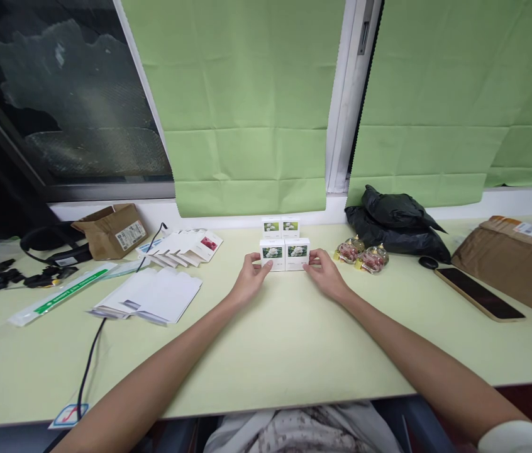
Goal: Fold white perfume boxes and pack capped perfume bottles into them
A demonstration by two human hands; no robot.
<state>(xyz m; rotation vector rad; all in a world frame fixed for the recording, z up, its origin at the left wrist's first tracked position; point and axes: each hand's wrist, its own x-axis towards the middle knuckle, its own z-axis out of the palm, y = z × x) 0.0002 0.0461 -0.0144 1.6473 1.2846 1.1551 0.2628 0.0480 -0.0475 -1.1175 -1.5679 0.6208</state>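
Note:
Two small white boxes with pictures of white flowers stand side by side, the left box (272, 252) touching the right box (297, 252). My left hand (249, 277) is closed on the outer side of the left box, thumb on its front. At the other end, my right hand (325, 274) grips the right box by its outer side and lower front corner. Just behind stand two similar boxes, a back left box (270, 227) and a back right box (290, 227), partly hidden by the front pair.
Folded white cartons (166, 292) and fanned flat boxes (183, 246) lie left, near an open brown box (110, 233) and a black cable (90, 355). Rightward are red-and-gold packets (372, 258), black plastic bags (395, 226), a phone (478, 294) and a brown parcel (511, 264).

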